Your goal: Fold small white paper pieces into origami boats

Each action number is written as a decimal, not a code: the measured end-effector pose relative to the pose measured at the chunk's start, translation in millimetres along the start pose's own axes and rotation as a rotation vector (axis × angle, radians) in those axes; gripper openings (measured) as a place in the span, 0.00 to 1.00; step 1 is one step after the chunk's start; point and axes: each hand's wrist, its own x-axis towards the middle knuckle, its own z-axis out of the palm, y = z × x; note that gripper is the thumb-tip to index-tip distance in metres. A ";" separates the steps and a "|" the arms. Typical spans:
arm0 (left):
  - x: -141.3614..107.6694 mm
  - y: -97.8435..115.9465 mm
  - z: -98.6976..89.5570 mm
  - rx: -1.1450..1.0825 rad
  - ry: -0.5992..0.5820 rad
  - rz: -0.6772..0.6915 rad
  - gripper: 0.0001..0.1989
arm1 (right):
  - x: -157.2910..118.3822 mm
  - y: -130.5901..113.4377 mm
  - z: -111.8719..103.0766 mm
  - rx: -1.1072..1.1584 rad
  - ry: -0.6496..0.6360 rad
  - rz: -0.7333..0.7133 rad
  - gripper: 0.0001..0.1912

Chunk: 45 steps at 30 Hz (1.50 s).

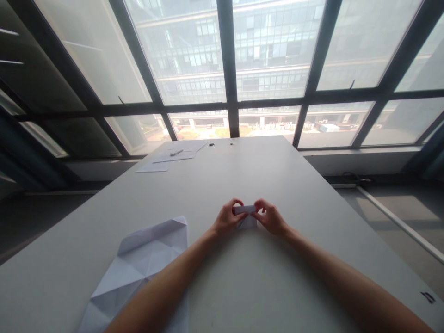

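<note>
A small folded white paper (247,222) is held just above the middle of the white table (263,175). My left hand (227,217) pinches its left edge between thumb and fingers. On the opposite edge, my right hand (270,216) has the paper pinched in the same way. The paper's upper part is a narrow folded band, with a wider part hanging below it. A large creased sheet of white paper (152,252) lies at the left, partly covered by my left forearm.
Flat white sheets (161,164) lie at the table's far left, with a small white object (176,152) on them. Two small dark spots mark the far edge. A dark mark (428,297) is at the near right. Large windows stand behind the table.
</note>
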 end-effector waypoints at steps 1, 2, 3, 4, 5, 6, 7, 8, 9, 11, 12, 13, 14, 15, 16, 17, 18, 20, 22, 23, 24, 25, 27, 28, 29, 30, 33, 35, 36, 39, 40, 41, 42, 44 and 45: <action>0.9 0.0 -0.9 -0.025 -0.017 -0.019 0.20 | 0.9 -0.2 -0.1 0.043 -0.003 0.017 0.08; 1.8 0.4 -1.9 -0.042 -0.036 -0.031 0.21 | 1.8 -0.2 -0.4 0.081 -0.009 0.032 0.08; 2.7 1.3 -3.1 -0.052 -0.058 -0.037 0.22 | 2.7 -0.1 -0.9 0.114 -0.018 0.044 0.08; 3.3 2.7 -4.2 -0.054 -0.084 -0.039 0.23 | 3.4 0.2 -1.5 0.142 -0.025 0.056 0.09; 3.8 4.5 -5.3 -0.050 -0.112 -0.043 0.22 | 4.1 0.6 -2.0 0.166 -0.029 0.067 0.10; 4.0 6.4 -6.2 -0.047 -0.141 -0.050 0.21 | 4.6 1.1 -2.5 0.190 -0.029 0.078 0.11; 4.0 8.2 -6.7 -0.046 -0.174 -0.065 0.20 | 4.9 1.5 -2.8 0.211 -0.028 0.090 0.11; 4.0 9.9 -6.9 -0.050 -0.209 -0.084 0.19 | 5.0 1.8 -3.0 0.227 -0.032 0.099 0.12; 3.8 11.3 -6.8 -0.061 -0.247 -0.106 0.19 | 5.0 1.9 -3.0 0.239 -0.043 0.103 0.12; 3.4 13.1 -5.5 -0.089 -0.311 -0.144 0.18 | 5.0 1.3 -3.0 0.250 -0.076 0.104 0.12; 3.1 13.6 -4.6 -0.100 -0.325 -0.156 0.18 | 5.1 0.6 -3.1 0.255 -0.085 0.105 0.12; 2.8 13.9 -3.5 -0.113 -0.314 -0.162 0.18 | 5.2 -0.3 -3.3 0.261 -0.086 0.107 0.13; 2.5 14.1 -2.4 -0.130 -0.277 -0.166 0.19 | 5.4 -1.3 -3.7 0.271 -0.082 0.112 0.14; 2.1 14.1 -1.2 -0.154 -0.221 -0.170 0.19 | 5.6 -2.3 -4.2 0.283 -0.079 0.117 0.15; 1.7 14.0 0.0 -0.187 -0.153 -0.174 0.19 | 5.8 -3.2 -4.8 0.293 -0.085 0.120 0.17; 1.3 13.9 1.2 -0.229 -0.085 -0.180 0.20 | 6.0 -3.9 -5.4 0.297 -0.102 0.122 0.18; 0.9 13.7 2.4 -0.271 -0.025 -0.186 0.20 | 6.1 -4.5 -5.9 0.294 -0.124 0.123 0.18; 0.4 13.3 4.5 -0.330 0.055 -0.190 0.21 | 6.1 -5.2 -6.5 0.292 -0.165 0.131 0.17; 0.3 13.4 6.1 -0.331 0.070 -0.173 0.21 | 6.0 -6.0 -6.7 0.309 -0.169 0.144 0.16; 0.5 13.7 6.5 -0.309 0.051 -0.160 0.21 | 5.8 -6.7 -6.7 0.325 -0.160 0.150 0.16; 0.7 14.3 6.6 -0.282 0.022 -0.146 0.21 | 5.6 -7.5 -6.9 0.340 -0.148 0.154 0.17; 0.9 14.9 6.5 -0.259 -0.013 -0.130 0.22 | 5.4 -8.5 -7.1 0.353 -0.138 0.155 0.18; 1.3 16.2 5.8 -0.241 -0.075 -0.105 0.22 | 5.0 -10.5 -7.6 0.383 -0.126 0.160 0.20; 1.4 16.6 5.3 -0.247 -0.095 -0.099 0.23 | 4.9 -11.2 -7.9 0.402 -0.128 0.163 0.21; 1.4 16.9 4.7 -0.262 -0.108 -0.095 0.23 | 4.8 -11.6 -8.0 0.418 -0.132 0.166 0.21; 1.3 17.0 4.1 -0.277 -0.118 -0.093 0.23 | 4.8 -11.7 -7.9 0.422 -0.138 0.169 0.22; 0.8 15.5 2.1 -0.288 -0.149 -0.095 0.23 | 5.4 -11.0 -7.5 0.369 -0.144 0.180 0.19; 0.8 13.4 0.9 -0.267 -0.173 -0.107 0.23 | 6.0 -11.0 -8.0 0.317 -0.147 0.176 0.16; 0.9 12.2 0.5 -0.247 -0.179 -0.115 0.23 | 6.2 -11.4 -8.8 0.300 -0.154 0.169 0.15; 2.0 8.8 0.8 -0.183 -0.148 -0.131 0.23 | 6.9 -13.3 -12.1 0.276 -0.205 0.156 0.13; 2.4 7.9 1.4 -0.172 -0.132 -0.134 0.24 | 7.1 -13.6 -13.2 0.272 -0.225 0.162 0.13; 2.7 7.2 2.1 -0.167 -0.116 -0.139 0.25 | 7.3 -13.5 -14.1 0.266 -0.245 0.170 0.12; 3.0 6.6 2.9 -0.169 -0.101 -0.144 0.26 | 7.5 -13.2 -14.6 0.259 -0.264 0.176 0.12; 3.2 5.6 4.0 -0.182 -0.066 -0.157 0.27 | 7.5 -11.8 -14.7 0.269 -0.285 0.186 0.13; 3.2 5.2 4.3 -0.191 -0.045 -0.163 0.28 | 7.3 -11.1 -14.5 0.285 -0.289 0.191 0.14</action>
